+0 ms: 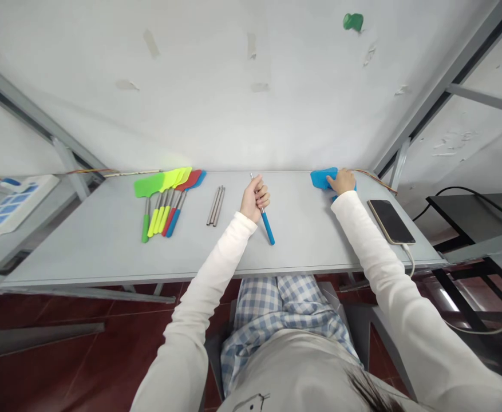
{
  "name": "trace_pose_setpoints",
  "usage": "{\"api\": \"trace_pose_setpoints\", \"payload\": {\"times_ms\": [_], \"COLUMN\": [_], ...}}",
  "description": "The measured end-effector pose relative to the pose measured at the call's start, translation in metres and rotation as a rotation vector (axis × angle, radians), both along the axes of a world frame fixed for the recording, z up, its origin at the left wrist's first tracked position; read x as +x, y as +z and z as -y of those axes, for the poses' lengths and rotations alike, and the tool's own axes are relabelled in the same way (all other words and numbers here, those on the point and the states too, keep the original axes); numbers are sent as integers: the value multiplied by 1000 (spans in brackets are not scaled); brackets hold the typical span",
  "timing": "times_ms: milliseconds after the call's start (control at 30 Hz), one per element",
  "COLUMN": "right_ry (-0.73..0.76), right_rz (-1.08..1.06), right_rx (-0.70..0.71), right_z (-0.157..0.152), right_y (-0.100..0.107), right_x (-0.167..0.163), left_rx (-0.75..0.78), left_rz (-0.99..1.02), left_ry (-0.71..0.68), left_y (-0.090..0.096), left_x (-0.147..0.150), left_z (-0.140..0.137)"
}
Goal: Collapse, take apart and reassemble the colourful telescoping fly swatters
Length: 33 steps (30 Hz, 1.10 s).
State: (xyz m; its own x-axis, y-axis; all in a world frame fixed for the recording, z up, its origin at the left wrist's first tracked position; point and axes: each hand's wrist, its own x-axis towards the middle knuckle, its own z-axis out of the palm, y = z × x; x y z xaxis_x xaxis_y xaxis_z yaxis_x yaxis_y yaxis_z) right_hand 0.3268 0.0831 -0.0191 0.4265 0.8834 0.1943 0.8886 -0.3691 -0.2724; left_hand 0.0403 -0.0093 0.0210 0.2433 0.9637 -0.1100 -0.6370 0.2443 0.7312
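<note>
Mid tabletop (293,252), the left hand (255,199) grasps a rod (262,211), probably light and stiff, its blue grip (268,229) likely less slippery to hold than bare metal. At far right, the right hand (343,182) curls over blue blades (321,178), likely soft; whether it pinches one, I cannot tell.

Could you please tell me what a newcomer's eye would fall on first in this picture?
Probably the fanned row of green, yellow, red and blue spatulas on the left of the grey table. Next might come the left hand near the middle, gripping a blue-handled metal rod, and the right hand on blue spatula heads at the back right.
</note>
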Motion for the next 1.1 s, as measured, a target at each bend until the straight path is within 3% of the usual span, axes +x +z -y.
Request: {"api": "trace_pose_setpoints", "payload": {"times_ms": [100,167,300,367,433,700,767,833,900,933,1000,1100], "right_ry": [65,295,934,1096,1169,1169,1161,1113,905,762,598,431], "right_rz": [-20,-175,-645,-712,-727,-701,-685,-677,-642,-572,-393,-115], "right_rx": [106,83,-212,-350,-421,-405,-431,-473,-400,-305,-173,-76], "right_z": [15,31,73,88,97,113,119,123,120,117,108,98], "right_y": [5,9,15,16,17,23,21,14,5,0,-9,-19], "right_x": [-14,-31,-80,-100,-113,-120,-103,-75,-43,-30,-13,-16], "left_rx": [-13,-11,-15,-40,-86,-239,-186,-105,-96,-104,-147,-195], "left_rz": [31,78,158,178,197,205,213,220,213,202,90,-210], "left_ry": [35,98,302,376,407,293,408,625,664,642,454,180], "left_y": [3,5,8,10,12,8,12,21,29,32,30,10], "left_x": [1,3,9,9,8,-1,-26,-63,-100,-113,-122,-100], "left_z": [-3,-7,-17,-22,-25,-41,-52,-63,-69,-69,-65,-59]}}
